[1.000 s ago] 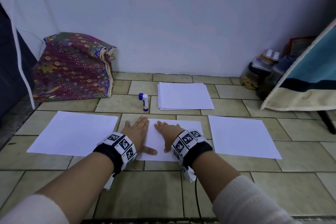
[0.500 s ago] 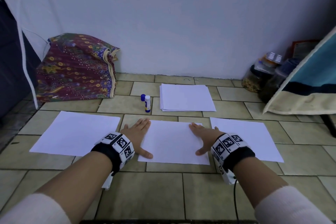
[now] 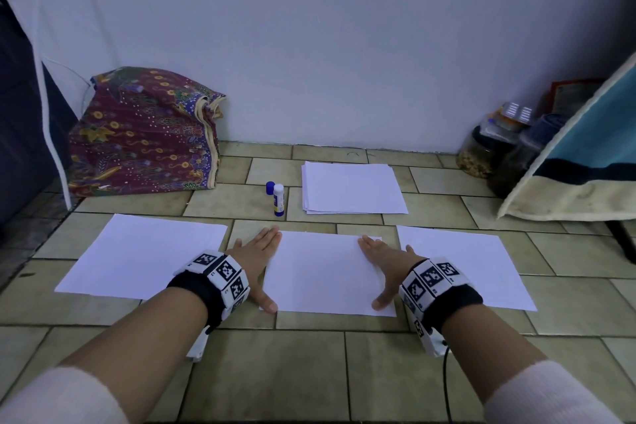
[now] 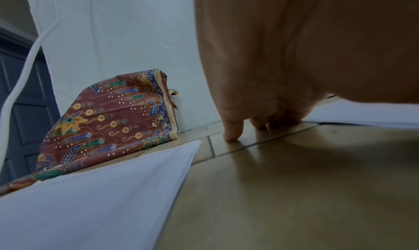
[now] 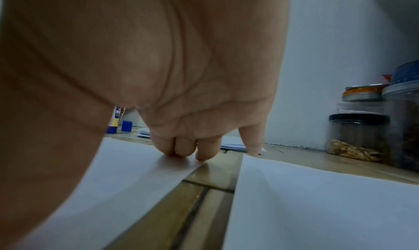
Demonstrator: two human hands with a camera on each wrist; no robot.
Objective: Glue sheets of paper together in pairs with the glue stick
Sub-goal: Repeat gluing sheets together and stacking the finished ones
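Three white sheets lie side by side on the tiled floor: a left sheet (image 3: 144,253), a middle sheet (image 3: 323,272) and a right sheet (image 3: 461,265). My left hand (image 3: 256,260) lies flat at the middle sheet's left edge, thumb on its near corner. My right hand (image 3: 382,263) presses flat on its right side, fingers (image 5: 184,146) straight near the far right corner. Behind stand a white glue stick (image 3: 278,200) with its blue cap (image 3: 270,188) off beside it, and a stack of paper (image 3: 352,188).
A patterned cloth bundle (image 3: 144,131) leans against the wall at the back left. Jars (image 3: 481,151) stand at the back right beside a blue and cream cushion (image 3: 585,155). A dark door (image 3: 20,134) is on the far left.
My right hand has slid from the middle of the sheet to its right side. My left hand has shifted slightly left to the sheet's edge.
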